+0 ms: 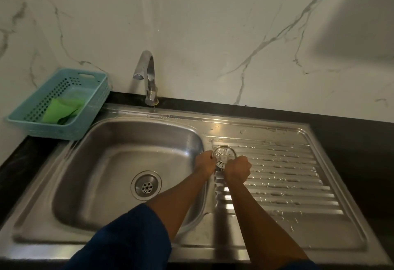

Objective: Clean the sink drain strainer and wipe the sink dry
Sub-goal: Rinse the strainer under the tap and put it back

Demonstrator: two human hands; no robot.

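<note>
Head view, both hands [221, 168] grip round perforated steel strainer [224, 156]

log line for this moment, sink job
strainer: out of drain, held over drainboard | left hand: grips rim | right hand: grips strainer | green cloth: in basket | drainboard: wet

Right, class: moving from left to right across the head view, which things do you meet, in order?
In order: blue basket → tap → left hand → drain strainer → right hand. Both hands grip the strainer.
</note>
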